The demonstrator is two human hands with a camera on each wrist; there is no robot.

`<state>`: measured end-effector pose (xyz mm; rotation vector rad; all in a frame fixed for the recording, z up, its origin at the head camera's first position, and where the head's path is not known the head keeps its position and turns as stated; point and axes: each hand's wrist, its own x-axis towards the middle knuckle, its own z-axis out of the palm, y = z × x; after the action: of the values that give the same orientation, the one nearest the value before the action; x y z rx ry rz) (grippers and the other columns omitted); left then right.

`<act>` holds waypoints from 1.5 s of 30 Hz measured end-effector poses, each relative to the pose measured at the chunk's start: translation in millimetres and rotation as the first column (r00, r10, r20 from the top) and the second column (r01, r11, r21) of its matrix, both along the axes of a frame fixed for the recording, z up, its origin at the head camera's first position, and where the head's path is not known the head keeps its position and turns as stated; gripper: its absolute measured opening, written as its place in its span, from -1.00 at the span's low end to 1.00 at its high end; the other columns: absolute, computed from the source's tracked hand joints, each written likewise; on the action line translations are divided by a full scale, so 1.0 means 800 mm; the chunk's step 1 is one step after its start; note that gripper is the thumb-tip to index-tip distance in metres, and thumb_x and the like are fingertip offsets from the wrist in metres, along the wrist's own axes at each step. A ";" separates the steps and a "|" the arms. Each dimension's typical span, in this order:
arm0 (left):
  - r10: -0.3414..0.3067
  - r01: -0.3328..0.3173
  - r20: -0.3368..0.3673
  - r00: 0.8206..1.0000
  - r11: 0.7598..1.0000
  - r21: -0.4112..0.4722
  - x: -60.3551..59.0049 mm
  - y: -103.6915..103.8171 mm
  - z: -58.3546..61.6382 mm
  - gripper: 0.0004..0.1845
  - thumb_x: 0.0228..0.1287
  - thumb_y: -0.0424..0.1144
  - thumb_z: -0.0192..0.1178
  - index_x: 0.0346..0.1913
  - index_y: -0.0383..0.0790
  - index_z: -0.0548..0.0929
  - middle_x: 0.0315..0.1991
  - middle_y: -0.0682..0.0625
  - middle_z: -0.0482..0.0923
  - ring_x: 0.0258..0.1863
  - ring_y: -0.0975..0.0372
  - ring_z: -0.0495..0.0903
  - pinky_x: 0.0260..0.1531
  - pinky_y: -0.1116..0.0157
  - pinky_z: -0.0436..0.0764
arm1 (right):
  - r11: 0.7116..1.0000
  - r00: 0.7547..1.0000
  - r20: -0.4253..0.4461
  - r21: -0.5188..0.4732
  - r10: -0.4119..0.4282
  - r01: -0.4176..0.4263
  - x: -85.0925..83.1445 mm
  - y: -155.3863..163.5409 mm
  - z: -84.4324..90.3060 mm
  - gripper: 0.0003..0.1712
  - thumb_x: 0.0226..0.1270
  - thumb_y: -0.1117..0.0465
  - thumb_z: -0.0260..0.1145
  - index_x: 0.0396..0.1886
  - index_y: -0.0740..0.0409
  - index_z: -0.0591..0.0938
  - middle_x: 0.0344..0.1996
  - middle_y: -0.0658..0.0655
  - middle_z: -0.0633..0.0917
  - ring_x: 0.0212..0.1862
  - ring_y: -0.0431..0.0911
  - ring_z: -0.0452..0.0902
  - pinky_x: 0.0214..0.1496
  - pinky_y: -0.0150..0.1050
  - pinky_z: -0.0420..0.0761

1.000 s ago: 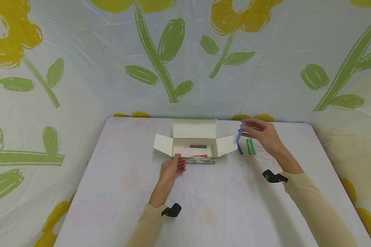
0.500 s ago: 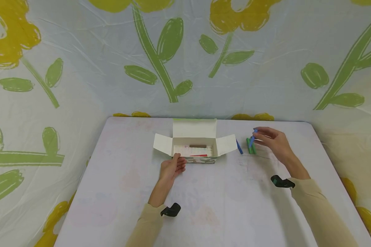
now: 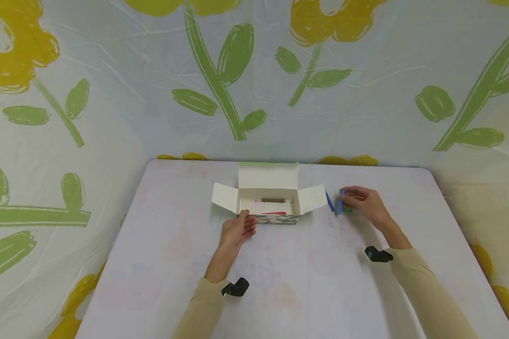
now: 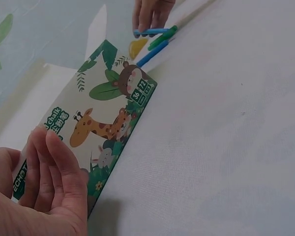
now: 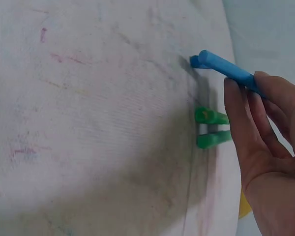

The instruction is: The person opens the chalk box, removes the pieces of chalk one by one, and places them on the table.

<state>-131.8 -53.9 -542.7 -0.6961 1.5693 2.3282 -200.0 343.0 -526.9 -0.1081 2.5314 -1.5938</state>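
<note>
My left hand grips the near wall of an open chalk box, thumb at the rim and fingers along the printed front. My right hand pinches a blue chalk stick between thumb and fingers, low over the table. A second blue chalk lies just left of it, by the box's right flap. Two green chalks lie side by side under the right hand, mostly covered in the head view. Inside the box are a brown chalk, something red and pale rows of chalk.
The box's lid stands up at the back, and its side flaps spread outward. Faint coloured smudges mark the white table. A flower-printed cloth hangs behind the table's back edge.
With the blue chalk, my right hand went right over the green chalks, then came back left and lower, beside the lying blue chalk. The left hand stays on the box.
</note>
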 end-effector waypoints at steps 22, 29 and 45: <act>-0.002 0.002 -0.005 1.000 1.000 0.001 0.001 0.002 -0.003 -0.65 0.50 -0.12 0.21 -0.21 -0.42 0.71 -0.39 -0.04 0.73 -0.44 0.30 0.65 -0.35 0.41 0.72 | 0.922 0.993 -0.114 0.387 0.020 0.026 -0.009 -0.050 0.005 -0.69 0.50 0.33 0.29 0.13 0.42 0.60 -0.03 0.41 0.69 -0.02 0.26 0.64 0.02 0.12 0.69; -0.003 0.003 -0.004 1.000 1.000 -0.003 0.000 0.000 -0.004 -0.64 0.49 -0.11 0.22 -0.19 -0.43 0.71 -0.37 -0.06 0.74 -0.44 0.30 0.65 -0.33 0.41 0.72 | 0.942 0.968 -0.249 0.325 0.001 0.083 -0.011 -0.057 0.033 -0.73 0.58 0.25 0.21 0.02 0.41 0.62 -0.10 0.41 0.71 -0.07 0.28 0.69 -0.07 -0.15 0.71; -0.015 0.015 -0.007 1.000 1.000 -0.003 0.000 -0.002 -0.004 -0.62 0.49 -0.09 0.23 -0.15 -0.45 0.71 -0.36 -0.05 0.74 -0.42 0.30 0.65 -0.29 0.39 0.73 | 0.973 0.934 -0.354 0.229 0.043 0.042 -0.009 -0.110 0.092 -0.74 0.56 0.23 0.26 0.02 0.38 0.64 -0.14 0.33 0.72 -0.11 0.17 0.65 -0.13 -0.72 0.44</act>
<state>-132.0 -55.5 -546.1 -0.6751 1.5766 2.3207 -207.0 255.4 -453.2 -0.4070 2.9704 -1.3652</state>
